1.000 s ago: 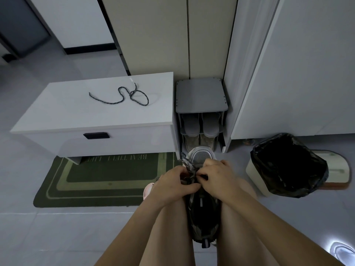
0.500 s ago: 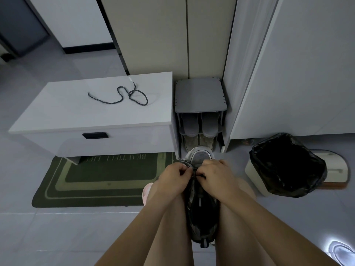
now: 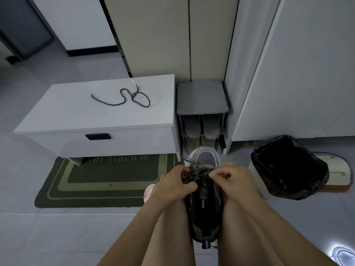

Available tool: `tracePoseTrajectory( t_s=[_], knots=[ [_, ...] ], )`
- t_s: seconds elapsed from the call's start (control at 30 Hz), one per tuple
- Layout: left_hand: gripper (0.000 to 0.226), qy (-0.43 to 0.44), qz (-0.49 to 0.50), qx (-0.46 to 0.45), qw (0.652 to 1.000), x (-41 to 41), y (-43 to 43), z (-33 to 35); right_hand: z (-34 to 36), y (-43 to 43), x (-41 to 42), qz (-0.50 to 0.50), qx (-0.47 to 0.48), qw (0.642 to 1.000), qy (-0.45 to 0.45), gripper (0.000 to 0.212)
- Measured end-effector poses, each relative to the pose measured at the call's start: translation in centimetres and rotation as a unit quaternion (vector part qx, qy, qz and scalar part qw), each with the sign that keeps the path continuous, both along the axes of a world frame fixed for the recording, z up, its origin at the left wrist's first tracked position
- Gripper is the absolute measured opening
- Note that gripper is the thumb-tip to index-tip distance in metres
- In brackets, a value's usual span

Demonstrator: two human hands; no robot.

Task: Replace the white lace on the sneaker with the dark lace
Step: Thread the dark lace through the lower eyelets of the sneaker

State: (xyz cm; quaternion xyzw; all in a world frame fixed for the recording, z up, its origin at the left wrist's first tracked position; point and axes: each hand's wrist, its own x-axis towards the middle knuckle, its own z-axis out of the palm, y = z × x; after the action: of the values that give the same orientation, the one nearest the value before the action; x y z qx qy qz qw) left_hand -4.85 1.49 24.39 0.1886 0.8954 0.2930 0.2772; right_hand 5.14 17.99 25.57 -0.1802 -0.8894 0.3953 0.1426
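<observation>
Your left hand and right hand each pinched the dark lace over the sneaker, which was clamped between your knees. A second lace lay near the bench's rear edge. Lacing appeared to be in hand; the next move calls for even threading.

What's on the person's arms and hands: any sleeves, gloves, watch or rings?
Nothing worn that shows. The left hand and right hand are bare, with no gloves; no rings can be made out in the dim light. The left forearm and right forearm are bare to the frame edge: no sleeves, watch or bands.
</observation>
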Motion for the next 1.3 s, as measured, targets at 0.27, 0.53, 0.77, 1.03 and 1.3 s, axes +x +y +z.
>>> tracePoseTrajectory(
  t_s=[0.27, 0.53, 0.77, 1.03, 1.3],
  knots=[
    [0.035, -0.005, 0.019, 0.01, 1.0, 0.1, -0.2, -0.4, 3.6, 7.8, 5.6, -0.17, -0.112, 0.979, -0.029, 0.009],
    [0.027, 0.026, 0.019, 0.024, 0.999, 0.3, -0.6, -1.1, 2.4, 2.7, 1.2, -0.014, 0.217, 0.971, -0.102, 0.019],
    [0.017, 0.066, 0.02, 0.055, 0.996, 0.6, -1.0, -1.2, 0.2, -2.0, -3.2, 0.134, 0.304, 0.935, -0.123, 0.015],
    [0.018, 0.08, 0.026, 0.048, 0.995, 0.8, -1.0, -1.3, 1.5, 0.4, -0.4, 0.093, 0.308, 0.943, -0.086, 0.023],
    [0.021, 0.058, 0.031, 0.059, 0.996, 0.8, -0.9, -1.4, 0.8, 8.0, 4.8, -0.022, 0.299, 0.945, -0.131, 0.013]
  ],
)
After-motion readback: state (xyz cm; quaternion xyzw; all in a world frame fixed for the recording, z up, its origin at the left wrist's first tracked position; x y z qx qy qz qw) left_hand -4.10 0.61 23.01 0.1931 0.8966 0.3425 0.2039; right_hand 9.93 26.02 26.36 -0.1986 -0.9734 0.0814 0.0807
